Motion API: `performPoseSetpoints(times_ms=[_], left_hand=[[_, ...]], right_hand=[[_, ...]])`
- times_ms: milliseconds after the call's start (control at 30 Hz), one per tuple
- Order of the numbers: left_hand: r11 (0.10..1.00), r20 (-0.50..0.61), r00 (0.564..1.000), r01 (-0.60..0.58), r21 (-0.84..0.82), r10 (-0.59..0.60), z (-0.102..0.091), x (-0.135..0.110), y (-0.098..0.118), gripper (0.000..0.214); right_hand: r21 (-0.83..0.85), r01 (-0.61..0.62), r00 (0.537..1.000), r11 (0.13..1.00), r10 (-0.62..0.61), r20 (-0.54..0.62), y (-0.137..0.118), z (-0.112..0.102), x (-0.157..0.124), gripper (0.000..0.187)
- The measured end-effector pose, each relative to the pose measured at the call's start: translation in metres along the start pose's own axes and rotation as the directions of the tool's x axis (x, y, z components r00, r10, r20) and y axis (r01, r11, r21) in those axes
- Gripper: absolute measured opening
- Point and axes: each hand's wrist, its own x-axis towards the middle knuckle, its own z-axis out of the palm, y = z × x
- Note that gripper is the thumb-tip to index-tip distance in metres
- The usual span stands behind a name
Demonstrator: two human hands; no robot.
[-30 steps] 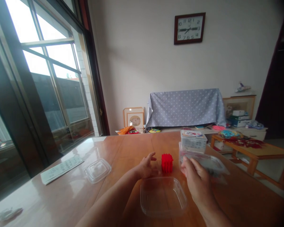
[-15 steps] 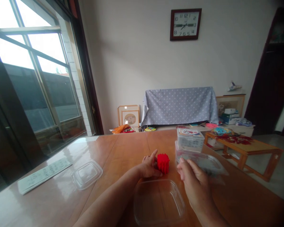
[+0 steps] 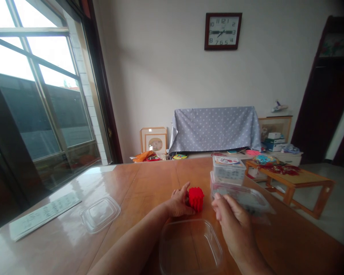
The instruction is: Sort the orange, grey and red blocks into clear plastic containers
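A small red ridged block (image 3: 196, 198) stands on the wooden table (image 3: 143, 183). My left hand (image 3: 179, 202) closes round its left side, thumb and fingers touching it. My right hand (image 3: 231, 223) grips the near edge of a clear plastic container (image 3: 243, 196) with dark contents, which lies to the right of the block. A clear lidded box (image 3: 228, 169) with a printed label sits just behind that container. In front of both hands lies an empty clear plastic tray (image 3: 190, 246).
A clear plastic lid (image 3: 99, 209) and a printed paper sheet (image 3: 43, 214) lie at the table's left. Large windows run along the left. Beyond the table stand a low wooden table (image 3: 292, 179) and furniture under a dotted grey cloth (image 3: 215, 128).
My left hand has moved right from beside the red block and closed on it. The camera has swung slightly right. My right hand has stayed on the clear container.
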Motion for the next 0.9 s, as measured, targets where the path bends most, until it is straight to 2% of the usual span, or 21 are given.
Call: performPoseSetpoints(times_ms=[100, 300, 600, 900], left_hand=[[0.999, -0.040, 0.998, 0.039, 0.023, -0.038, 0.001, -0.003, 0.003, 0.129], [1.000, -0.047, 0.999, 0.009, 0.007, -0.009, -0.003, -0.012, 0.011, 0.114], [0.999, -0.098, 0.994, 0.044, -0.001, -0.044, -0.008, -0.026, 0.008, 0.102], [0.995, -0.145, 0.988, 0.056, 0.077, -0.045, -0.031, -0.058, -0.001, 0.102]], right_hand=[[-0.006, 0.005, 1.000, 1.000, -0.005, 0.003, -0.002, 0.001, -0.001, 0.048], [0.003, -0.018, 0.999, 1.000, 0.018, 0.027, -0.006, 0.002, -0.003, 0.047], [-0.006, -0.009, 0.998, 1.000, 0.009, 0.055, -0.004, 0.002, -0.003, 0.047], [-0.059, 0.042, 0.995, 0.997, -0.037, 0.094, -0.005, 0.003, -0.004, 0.044]])
